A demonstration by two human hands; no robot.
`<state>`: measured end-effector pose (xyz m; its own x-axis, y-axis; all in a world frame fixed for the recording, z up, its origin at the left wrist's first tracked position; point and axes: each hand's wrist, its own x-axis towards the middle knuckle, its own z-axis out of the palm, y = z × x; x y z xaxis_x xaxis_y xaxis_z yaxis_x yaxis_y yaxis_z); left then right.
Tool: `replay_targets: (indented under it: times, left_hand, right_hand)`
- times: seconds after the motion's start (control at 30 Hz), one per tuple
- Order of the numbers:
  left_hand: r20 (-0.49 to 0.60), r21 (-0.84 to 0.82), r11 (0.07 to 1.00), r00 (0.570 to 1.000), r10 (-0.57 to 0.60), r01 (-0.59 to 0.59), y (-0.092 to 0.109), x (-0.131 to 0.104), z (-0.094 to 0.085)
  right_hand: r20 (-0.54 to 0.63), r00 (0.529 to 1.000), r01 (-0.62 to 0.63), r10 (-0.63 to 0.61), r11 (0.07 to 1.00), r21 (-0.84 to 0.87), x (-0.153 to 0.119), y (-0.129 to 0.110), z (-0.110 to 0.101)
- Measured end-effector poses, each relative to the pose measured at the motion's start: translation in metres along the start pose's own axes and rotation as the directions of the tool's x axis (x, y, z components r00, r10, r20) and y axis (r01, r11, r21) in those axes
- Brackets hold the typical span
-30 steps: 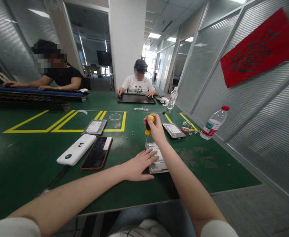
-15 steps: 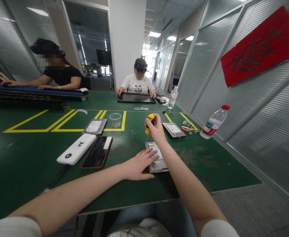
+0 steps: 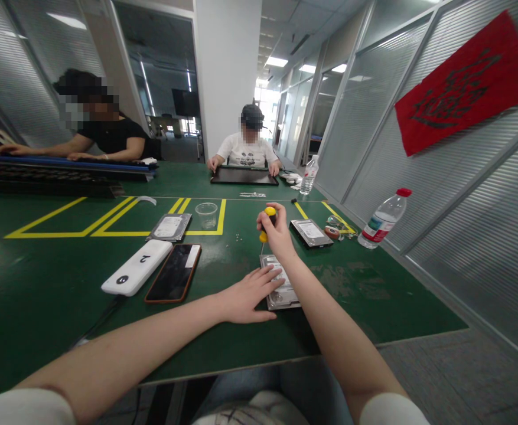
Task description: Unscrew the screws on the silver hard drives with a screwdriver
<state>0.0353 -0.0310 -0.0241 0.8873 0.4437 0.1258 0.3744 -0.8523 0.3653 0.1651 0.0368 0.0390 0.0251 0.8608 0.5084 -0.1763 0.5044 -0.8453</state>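
Note:
A silver hard drive (image 3: 284,300) lies flat on the green table near its front edge. My left hand (image 3: 252,293) rests across the drive's left side, open, with fingers spread over its label. In my right hand (image 3: 277,229) is a screwdriver (image 3: 270,211) with a yellow and black handle, held upright with the fingers closed round it. Its shaft points down to the drive's far left corner; I cannot make out the tip's exact contact. My right forearm hides the drive's right side. Several tiny screws (image 3: 238,237) lie on the table beyond my left hand.
Another hard drive (image 3: 169,226), a clear plastic cup (image 3: 207,216), a white power bank (image 3: 137,267) and a phone (image 3: 174,274) lie left. To the right are a third drive (image 3: 312,232), a tape roll (image 3: 332,232) and a water bottle (image 3: 383,219). Two people sit opposite.
My right hand's fingers have shifted on the screwdriver handle, and the handle leans slightly differently. My left hand and the hard drive stay in place.

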Motion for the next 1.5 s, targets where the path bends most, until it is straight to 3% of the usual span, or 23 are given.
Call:
replay_targets:
  times: [0.2, 0.4, 0.7, 0.97, 1.27, 1.5]
  left_hand:
    - [0.019, 0.012, 1.000, 1.000, -0.011, 0.010, 0.003, 0.001, -0.002]
    - [0.027, 0.012, 1.000, 0.999, -0.019, 0.019, 0.004, 0.001, -0.003]
    - [0.025, 0.014, 1.000, 1.000, -0.017, 0.016, 0.001, 0.000, -0.001]
    - [0.002, 0.019, 1.000, 1.000, 0.003, -0.003, 0.000, 0.001, 0.001]
    - [0.010, 0.032, 0.999, 1.000, -0.003, 0.003, 0.000, 0.000, 0.001]
    - [0.024, 0.045, 0.999, 1.000, -0.014, 0.013, 0.001, 0.000, -0.001]
  right_hand:
    - [-0.057, 0.998, 0.012, -0.017, 0.996, -0.085, 0.002, -0.001, -0.004]
    - [0.007, 1.000, -0.016, 0.015, 0.991, 0.134, 0.003, 0.004, -0.004]
    - [-0.038, 0.999, 0.006, -0.005, 1.000, 0.025, 0.004, 0.003, -0.006]
    - [0.053, 0.999, -0.007, -0.003, 0.983, 0.183, 0.003, 0.001, 0.000]
    - [-0.014, 1.000, 0.002, -0.003, 1.000, -0.005, 0.003, -0.001, -0.004]
    - [-0.005, 1.000, -0.020, 0.021, 0.981, 0.192, 0.009, 0.005, -0.002]
